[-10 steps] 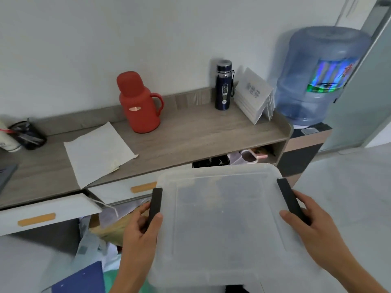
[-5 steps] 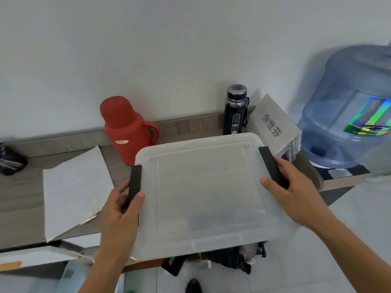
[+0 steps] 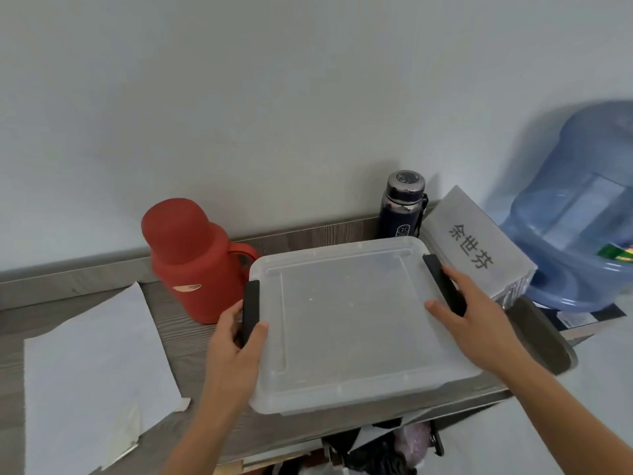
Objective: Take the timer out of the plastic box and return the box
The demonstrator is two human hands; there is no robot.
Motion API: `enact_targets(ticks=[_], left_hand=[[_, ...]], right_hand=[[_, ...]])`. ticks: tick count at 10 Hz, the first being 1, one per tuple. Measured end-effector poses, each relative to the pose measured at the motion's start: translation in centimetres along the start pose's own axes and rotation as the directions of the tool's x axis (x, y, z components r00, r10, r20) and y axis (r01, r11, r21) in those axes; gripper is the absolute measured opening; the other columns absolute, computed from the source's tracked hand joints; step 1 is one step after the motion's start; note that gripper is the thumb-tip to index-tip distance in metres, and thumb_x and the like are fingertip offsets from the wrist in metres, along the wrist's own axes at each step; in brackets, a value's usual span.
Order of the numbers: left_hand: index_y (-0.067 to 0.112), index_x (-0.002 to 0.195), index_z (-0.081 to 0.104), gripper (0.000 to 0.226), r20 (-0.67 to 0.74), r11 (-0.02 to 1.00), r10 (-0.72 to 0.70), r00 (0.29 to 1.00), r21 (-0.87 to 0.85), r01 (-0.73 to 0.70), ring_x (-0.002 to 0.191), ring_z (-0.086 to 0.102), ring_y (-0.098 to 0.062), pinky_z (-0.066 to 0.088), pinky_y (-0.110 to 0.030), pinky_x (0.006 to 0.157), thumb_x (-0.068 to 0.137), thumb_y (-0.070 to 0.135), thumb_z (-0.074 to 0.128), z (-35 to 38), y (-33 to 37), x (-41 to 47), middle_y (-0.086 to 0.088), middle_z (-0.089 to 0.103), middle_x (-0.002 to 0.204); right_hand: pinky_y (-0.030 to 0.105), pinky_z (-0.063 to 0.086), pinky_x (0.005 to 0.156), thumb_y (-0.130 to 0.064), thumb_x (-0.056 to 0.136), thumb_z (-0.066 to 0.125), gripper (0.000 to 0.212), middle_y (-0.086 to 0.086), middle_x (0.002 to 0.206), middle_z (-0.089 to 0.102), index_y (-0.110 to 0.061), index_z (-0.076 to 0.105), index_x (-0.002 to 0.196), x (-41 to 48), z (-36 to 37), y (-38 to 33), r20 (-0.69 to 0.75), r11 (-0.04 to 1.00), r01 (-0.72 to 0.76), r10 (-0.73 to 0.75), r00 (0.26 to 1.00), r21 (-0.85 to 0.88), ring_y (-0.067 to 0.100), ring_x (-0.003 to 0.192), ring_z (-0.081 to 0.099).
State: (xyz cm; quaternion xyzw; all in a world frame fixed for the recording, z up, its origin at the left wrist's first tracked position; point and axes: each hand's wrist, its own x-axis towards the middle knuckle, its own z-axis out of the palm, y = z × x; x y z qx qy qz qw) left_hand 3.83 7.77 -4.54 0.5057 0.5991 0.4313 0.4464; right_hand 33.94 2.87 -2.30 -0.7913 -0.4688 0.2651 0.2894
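Note:
A translucent plastic box point(image 3: 346, 320) with its lid on and a black latch on each side sits over the grey wooden desk point(image 3: 178, 323), between a red thermos and a white name card. My left hand point(image 3: 236, 351) grips the left latch, thumb on the lid. My right hand point(image 3: 476, 320) holds the right latch the same way. The frosted lid hides what is inside; no timer is in view.
A red thermos point(image 3: 191, 258) stands just left of the box. A dark blue bottle point(image 3: 402, 204) and a folded name card point(image 3: 476, 245) stand behind and right of it. White paper point(image 3: 89, 368) lies at left. A blue water jug point(image 3: 582, 214) sits at far right. Clutter shows below the desk edge.
Both hands have carried the box up and forward from below the desk edge to over the desk top. The view has moved closer to the wall.

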Motion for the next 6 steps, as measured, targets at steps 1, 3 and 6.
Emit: enact_targets(ticks=[1,3,6], left_hand=[[0.025,0.123,0.048,0.038,0.002,1.0,-0.002,1.0,-0.006,0.002,0.079,0.062,0.013,0.05,-0.016,0.064,0.089,0.01,0.056,0.3,-0.1,0.7,0.012,0.062,0.105],[0.024,0.12,0.05,0.035,-0.029,0.996,-0.043,0.999,-0.083,0.04,0.079,0.066,0.005,0.052,-0.012,0.058,0.089,0.008,0.056,0.7,-0.1,0.9,0.007,0.064,0.102],[0.016,0.095,0.066,0.019,-0.141,0.983,-0.175,0.974,-0.088,0.164,0.075,0.061,-0.022,0.047,-0.03,0.062,0.095,0.019,0.047,-0.5,-0.2,-1.5,-0.009,0.068,0.086]], right_hand=[[0.048,0.042,0.105,-0.033,0.089,0.062,0.064,0.003,0.145,0.046,-0.03,0.034,0.146,0.6,0.3,0.3,-0.013,0.998,-0.016,0.017,1.0,0.057,0.026,0.128,0.047],[0.044,0.045,0.099,-0.031,0.087,0.064,0.066,-0.003,0.133,0.048,-0.031,0.032,0.145,1.2,0.1,0.4,0.017,0.995,-0.001,-0.001,1.0,0.099,0.018,0.117,0.049],[0.046,0.052,0.092,-0.037,0.084,0.066,0.059,-0.008,0.123,0.053,-0.028,0.044,0.138,2.5,-3.4,0.1,0.052,0.992,0.128,-0.127,0.99,-0.015,0.02,0.114,0.057]])
